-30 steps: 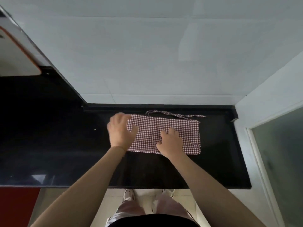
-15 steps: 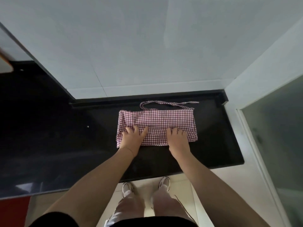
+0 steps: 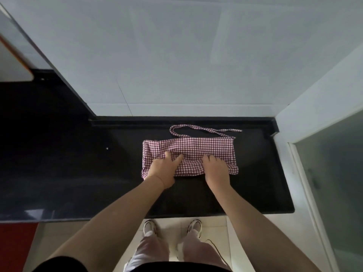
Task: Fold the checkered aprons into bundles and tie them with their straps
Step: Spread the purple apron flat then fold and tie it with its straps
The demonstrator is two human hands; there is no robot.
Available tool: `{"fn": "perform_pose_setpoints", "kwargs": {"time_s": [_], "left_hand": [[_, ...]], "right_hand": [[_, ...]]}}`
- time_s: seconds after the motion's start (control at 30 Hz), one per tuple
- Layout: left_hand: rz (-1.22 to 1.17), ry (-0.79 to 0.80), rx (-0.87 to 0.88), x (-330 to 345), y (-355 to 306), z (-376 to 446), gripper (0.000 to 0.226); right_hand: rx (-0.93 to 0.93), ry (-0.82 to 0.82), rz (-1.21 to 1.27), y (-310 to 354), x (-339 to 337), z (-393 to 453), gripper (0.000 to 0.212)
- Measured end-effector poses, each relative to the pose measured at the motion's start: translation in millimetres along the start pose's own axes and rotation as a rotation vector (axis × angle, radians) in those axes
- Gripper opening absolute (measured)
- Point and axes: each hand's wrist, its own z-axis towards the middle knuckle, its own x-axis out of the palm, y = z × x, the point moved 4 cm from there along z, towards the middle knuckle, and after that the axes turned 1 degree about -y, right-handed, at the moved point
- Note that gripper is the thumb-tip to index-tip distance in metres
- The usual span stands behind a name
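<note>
Home kitchen, glossy black stone countertop (image 3: 245, 193) with raised back edge, pale tiled wall (image 3: 176, 55), tiled floor (image 3: 170, 224)

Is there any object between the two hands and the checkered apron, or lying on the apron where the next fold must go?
Nothing visible does. The left hand and the right hand already rest directly on the checkered apron on the black counter. The strap lies beyond the far edge, clear of the fold.

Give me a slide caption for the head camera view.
Both hands, left hand and right hand, gather the near edge of a folded checkered apron on a black counter.
</note>
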Motion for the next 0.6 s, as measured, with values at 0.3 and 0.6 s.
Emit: {"fn": "perform_pose_setpoints", "kwargs": {"time_s": [0.3,0.6], "left_hand": [[-0.075,-0.154,0.026,-41,7,4,0.078],[0.003,0.605,0.083,-105,11,-11,0.048]], "right_hand": [[-0.066,0.101,0.323,-36,-35,32,0.008],[0.062,1.122,0.189,-31,-100,32,0.054]]}}
